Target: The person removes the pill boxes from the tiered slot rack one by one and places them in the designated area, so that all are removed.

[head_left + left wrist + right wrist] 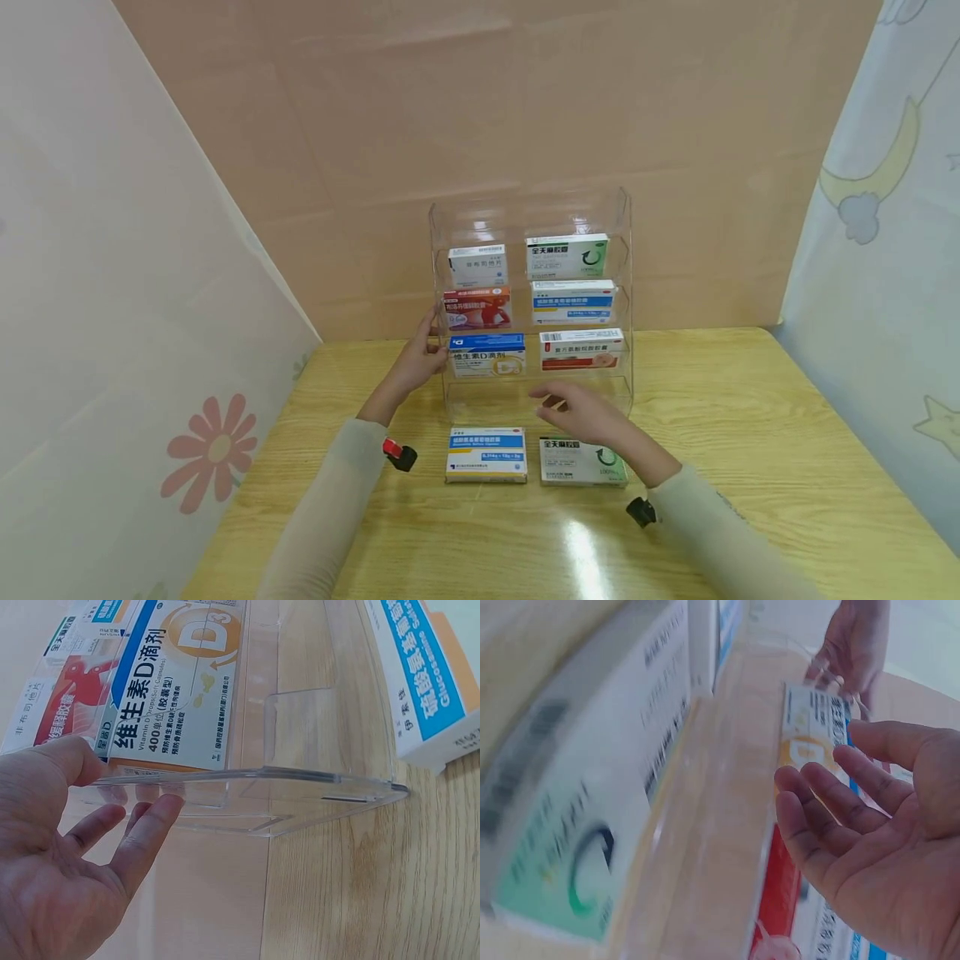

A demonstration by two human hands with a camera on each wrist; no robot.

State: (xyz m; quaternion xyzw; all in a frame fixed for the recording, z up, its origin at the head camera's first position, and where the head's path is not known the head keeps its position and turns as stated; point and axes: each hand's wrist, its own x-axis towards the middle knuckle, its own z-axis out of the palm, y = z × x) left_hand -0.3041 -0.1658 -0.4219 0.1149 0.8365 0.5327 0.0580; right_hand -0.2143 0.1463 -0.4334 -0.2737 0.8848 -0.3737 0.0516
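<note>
A clear tiered display rack stands upright on the table, holding medicine boxes in two columns. At its left side, my left hand pinches the side panel between thumb and fingers, beside the vitamin D box. My right hand hovers before the rack's lowest tier, its fingers loosely bent and holding nothing. Below that hand lies a green-and-white box, partly covered by it in the head view. To its left, a blue-and-white glucosamine box lies on the table.
Higher in the rack sit a red box, a white box, another green-and-white box, a second blue-and-white box and a red-and-white box. A wood-grain table carries everything. A pinkish backdrop rises behind.
</note>
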